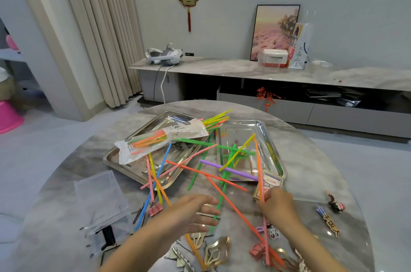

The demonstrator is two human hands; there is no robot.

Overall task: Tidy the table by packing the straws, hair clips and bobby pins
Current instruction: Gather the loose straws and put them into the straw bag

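Bare forearms, no rings seen: left hand (195,210), right hand (279,205) — both slightly blurred.

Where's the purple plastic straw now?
Head view, centre-right: the purple plastic straw lies across the near edge of the right-hand steel tray, ending by the small card box.
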